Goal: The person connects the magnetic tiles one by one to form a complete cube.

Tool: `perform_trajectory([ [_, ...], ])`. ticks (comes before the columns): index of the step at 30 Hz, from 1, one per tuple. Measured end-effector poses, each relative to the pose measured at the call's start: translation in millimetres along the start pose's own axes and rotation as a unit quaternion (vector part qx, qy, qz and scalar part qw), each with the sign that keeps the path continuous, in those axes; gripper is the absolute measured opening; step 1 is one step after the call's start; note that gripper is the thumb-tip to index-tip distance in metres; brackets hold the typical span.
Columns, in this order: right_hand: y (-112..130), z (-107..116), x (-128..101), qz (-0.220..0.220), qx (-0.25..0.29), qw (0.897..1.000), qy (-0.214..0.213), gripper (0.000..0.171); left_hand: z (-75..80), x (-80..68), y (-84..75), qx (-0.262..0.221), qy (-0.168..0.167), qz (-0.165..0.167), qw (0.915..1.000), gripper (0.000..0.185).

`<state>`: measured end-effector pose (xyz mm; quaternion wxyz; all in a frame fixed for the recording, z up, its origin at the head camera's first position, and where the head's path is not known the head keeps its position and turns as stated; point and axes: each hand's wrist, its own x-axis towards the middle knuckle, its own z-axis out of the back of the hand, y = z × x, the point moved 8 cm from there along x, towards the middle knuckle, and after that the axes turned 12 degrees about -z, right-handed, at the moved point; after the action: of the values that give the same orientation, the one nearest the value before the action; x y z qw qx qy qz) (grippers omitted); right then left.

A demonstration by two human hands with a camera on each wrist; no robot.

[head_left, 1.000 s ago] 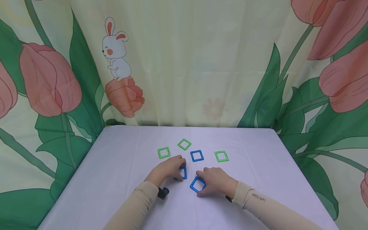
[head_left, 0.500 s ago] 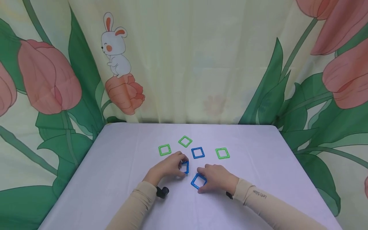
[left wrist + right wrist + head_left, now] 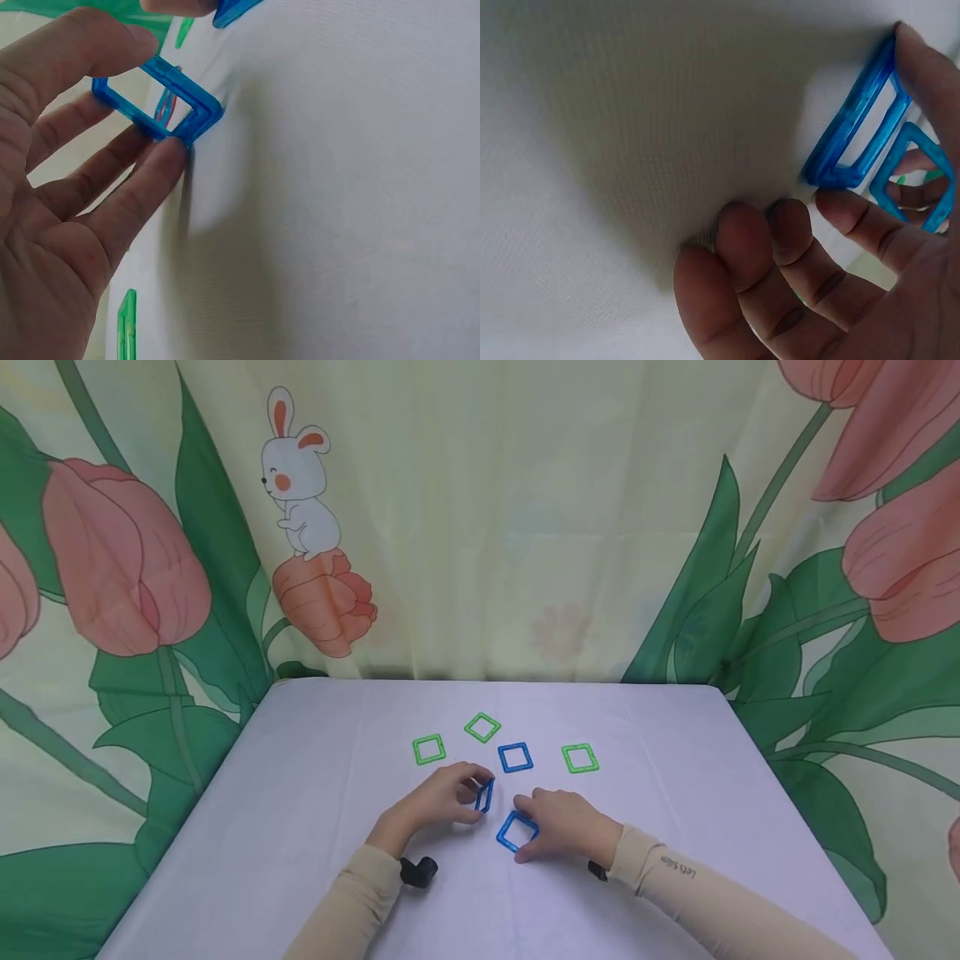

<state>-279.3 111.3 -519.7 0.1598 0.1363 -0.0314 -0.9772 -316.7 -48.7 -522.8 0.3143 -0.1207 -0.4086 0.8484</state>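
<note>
My left hand (image 3: 437, 800) pinches a blue square magnetic tile (image 3: 187, 91), an open plastic frame, between thumb and fingers. In the head view this tile is steeply tilted and looks narrow. My right hand (image 3: 568, 828) holds a second blue magnetic tile (image 3: 851, 120) by its edges, thumb on one side and index finger on the opposite one. That tile lies close over the white cloth, with a corner pointing left; its right part is hidden by the hand. The other right fingers rest curled near the cloth.
Beyond the hands, a third blue tile (image 3: 513, 745) lies flat on the white tablecloth (image 3: 645, 735). Around it lie a green tile (image 3: 427, 737) at left, another green tile (image 3: 473, 720) farther back and a third green tile (image 3: 577, 746) at right. A printed curtain (image 3: 480, 527) hangs behind.
My left hand has moved slightly right and turned its blue tile from nearly flat to steeply tilted. My right hand and its tile have hardly moved. The head view has shifted slightly.
</note>
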Motion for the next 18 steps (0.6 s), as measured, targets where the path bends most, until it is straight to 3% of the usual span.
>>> perform_trajectory([
  [8, 4.3, 1.6, -4.6, -0.017, 0.003, 1.0, -0.003, 0.078, -6.5, -6.1, 3.4, -0.074, 0.001, -0.003, 0.9973, 0.06],
  [18, 2.0, 0.7, -3.6, -0.024, 0.012, 1.0, 0.003, 0.078, -18.7, -6.8, -3.0, -0.104, 0.018, -0.014, 0.9943, 0.06],
])
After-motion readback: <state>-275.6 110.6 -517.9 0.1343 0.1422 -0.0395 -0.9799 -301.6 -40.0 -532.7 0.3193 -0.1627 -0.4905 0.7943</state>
